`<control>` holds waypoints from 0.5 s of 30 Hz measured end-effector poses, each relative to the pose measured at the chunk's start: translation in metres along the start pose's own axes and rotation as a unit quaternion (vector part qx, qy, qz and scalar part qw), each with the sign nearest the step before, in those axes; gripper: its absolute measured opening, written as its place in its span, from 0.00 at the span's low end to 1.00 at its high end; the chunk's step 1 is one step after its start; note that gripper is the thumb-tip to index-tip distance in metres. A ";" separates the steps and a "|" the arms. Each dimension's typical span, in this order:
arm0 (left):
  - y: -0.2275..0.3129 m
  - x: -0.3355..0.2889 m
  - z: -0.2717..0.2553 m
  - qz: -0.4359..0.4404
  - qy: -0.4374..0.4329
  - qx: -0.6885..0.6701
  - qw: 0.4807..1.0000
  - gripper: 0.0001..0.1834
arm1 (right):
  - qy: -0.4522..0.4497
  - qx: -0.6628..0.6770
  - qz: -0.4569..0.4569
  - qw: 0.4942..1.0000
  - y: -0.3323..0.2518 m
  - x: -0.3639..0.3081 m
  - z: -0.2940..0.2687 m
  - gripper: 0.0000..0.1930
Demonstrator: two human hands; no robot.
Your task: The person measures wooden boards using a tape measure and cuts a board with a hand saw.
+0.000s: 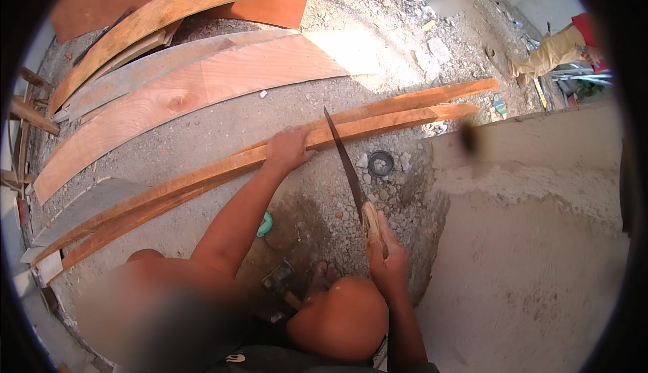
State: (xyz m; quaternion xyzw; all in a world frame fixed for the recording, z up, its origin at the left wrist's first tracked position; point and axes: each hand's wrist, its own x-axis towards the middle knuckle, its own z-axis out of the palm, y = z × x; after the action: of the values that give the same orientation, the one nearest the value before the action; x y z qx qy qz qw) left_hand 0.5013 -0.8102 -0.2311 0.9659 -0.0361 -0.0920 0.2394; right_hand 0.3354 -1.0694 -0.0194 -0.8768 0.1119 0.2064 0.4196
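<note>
Saw (349, 160), one, gripped in right hand (389, 255), blade across paired timbers (385, 126) above the ground (250, 113); left hand (287, 149) gripping timbers, best kept firm and clear of the teeth.

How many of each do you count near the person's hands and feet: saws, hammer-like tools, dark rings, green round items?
Saw in the right hand: 1
Hammer-like tool: 1
Dark ring on the gravel: 1
Green round item: 1
Total: 4

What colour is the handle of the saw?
The saw handle is pale tan, best seen in the head view.
</note>
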 end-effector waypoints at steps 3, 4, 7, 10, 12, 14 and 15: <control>0.011 -0.003 0.000 0.009 0.015 -0.007 1.000 0.34 | 0.015 -0.064 -0.018 0.998 0.005 -0.041 -0.022 0.27; 0.012 -0.005 -0.002 0.007 0.011 -0.005 1.000 0.34 | 0.011 -0.062 -0.015 0.998 0.005 -0.036 -0.021 0.27; 0.015 -0.008 -0.010 0.002 0.013 0.022 1.000 0.28 | 0.008 -0.058 -0.057 0.997 0.001 0.018 -0.001 0.27; 0.035 0.003 -0.009 -0.019 -0.015 0.021 0.999 0.29 | 0.071 -0.051 -0.195 0.977 0.005 0.133 0.029 0.27; 0.031 0.010 -0.009 -0.017 -0.044 0.026 0.999 0.28 | 0.058 -0.045 -0.190 0.979 -0.007 0.158 0.028 0.27; 0.030 0.004 -0.011 -0.001 -0.031 0.010 0.999 0.30 | 0.038 -0.021 -0.160 0.986 -0.004 0.144 0.024 0.27; 0.021 0.002 -0.018 0.008 -0.009 0.006 1.000 0.31 | 0.024 -0.012 -0.129 0.991 -0.002 0.121 0.027 0.27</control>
State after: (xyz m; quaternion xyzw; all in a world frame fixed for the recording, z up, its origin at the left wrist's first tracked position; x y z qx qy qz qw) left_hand 0.5058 -0.8204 -0.2059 0.9662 -0.0465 -0.0980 0.2336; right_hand 0.4365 -1.0500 -0.0886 -0.8935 0.0051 0.1308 0.4295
